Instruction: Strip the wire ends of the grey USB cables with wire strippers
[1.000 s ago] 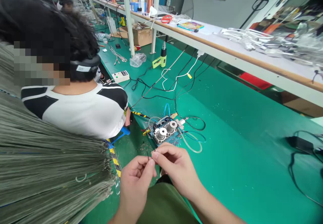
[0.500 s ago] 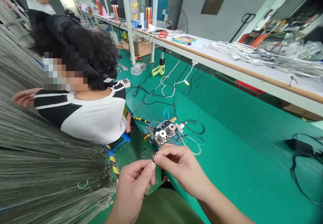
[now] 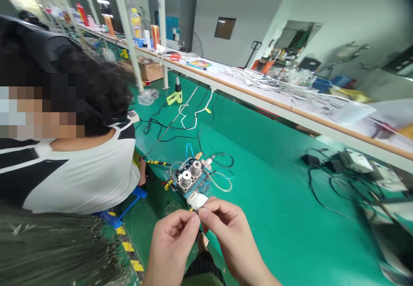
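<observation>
My left hand (image 3: 176, 238) and my right hand (image 3: 227, 230) meet at their fingertips in the lower middle of the view. Thumb and forefinger of each are pinched together on something tiny and dark, too small to name. Just beyond the fingers stands a small pneumatic machine (image 3: 190, 180) with two round metal cylinders on top, at the edge of the green table (image 3: 264, 200). Its near white part lies partly behind my right fingers. Blue and clear air hoses (image 3: 222, 182) curl out from its right side.
A co-worker (image 3: 80, 174) in a white and black shirt sits close on my left, beside a bundle of grey wires (image 3: 58, 243). A yellow-green heat gun (image 3: 176, 94) and cables lie farther back. Power adapters (image 3: 355, 161) are at right, below a long shelf (image 3: 258, 92).
My view has turned to the right, so the machine and co-worker sit farther left. Both hands stay pinched together; the machine's white near part now shows.
</observation>
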Motion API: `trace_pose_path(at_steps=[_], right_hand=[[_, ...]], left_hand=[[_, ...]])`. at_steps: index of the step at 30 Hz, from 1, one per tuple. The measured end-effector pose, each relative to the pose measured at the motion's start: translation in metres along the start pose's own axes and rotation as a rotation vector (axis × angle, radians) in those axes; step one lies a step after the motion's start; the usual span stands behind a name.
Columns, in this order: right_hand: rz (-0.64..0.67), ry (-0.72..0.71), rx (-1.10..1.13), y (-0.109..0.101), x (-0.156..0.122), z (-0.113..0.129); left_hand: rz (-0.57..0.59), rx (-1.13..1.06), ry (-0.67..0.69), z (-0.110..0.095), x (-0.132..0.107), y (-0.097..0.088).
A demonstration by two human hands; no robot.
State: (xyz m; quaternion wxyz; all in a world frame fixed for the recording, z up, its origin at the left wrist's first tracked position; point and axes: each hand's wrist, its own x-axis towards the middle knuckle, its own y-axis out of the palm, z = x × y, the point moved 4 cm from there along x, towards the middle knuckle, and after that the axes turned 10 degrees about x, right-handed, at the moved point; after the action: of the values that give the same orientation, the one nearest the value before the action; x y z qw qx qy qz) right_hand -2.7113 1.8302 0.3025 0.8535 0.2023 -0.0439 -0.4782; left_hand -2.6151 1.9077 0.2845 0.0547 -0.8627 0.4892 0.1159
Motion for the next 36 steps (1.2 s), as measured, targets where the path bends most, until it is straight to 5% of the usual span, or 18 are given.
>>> trace_pose_path(at_steps=[10, 17, 23, 29, 36], right_hand=[[-0.104, -0.021, 0.071, -0.066, -0.03, 0.026], [-0.303, -0.074, 0.336, -0.128, -0.062, 0.031], [-0.472, -0.111, 0.539, -0.182, -0.107, 0.035], [-0.644, -0.29, 0.734, -0.207, -0.156, 0.042], [-0.874, -0.482, 0.714, -0.21, -0.202, 0.045]], left_hand=[[0.243, 0.228, 0.034, -0.01, -0.006, 0.061], [0.28, 0.21, -0.009, 0.008, -0.018, 0.137], [0.421, 0.176, -0.095, 0.029, -0.032, 0.205], [0.655, 0.2, -0.179, 0.037, -0.053, 0.252], [0.927, 0.229, -0.176, 0.036, -0.084, 0.283]])
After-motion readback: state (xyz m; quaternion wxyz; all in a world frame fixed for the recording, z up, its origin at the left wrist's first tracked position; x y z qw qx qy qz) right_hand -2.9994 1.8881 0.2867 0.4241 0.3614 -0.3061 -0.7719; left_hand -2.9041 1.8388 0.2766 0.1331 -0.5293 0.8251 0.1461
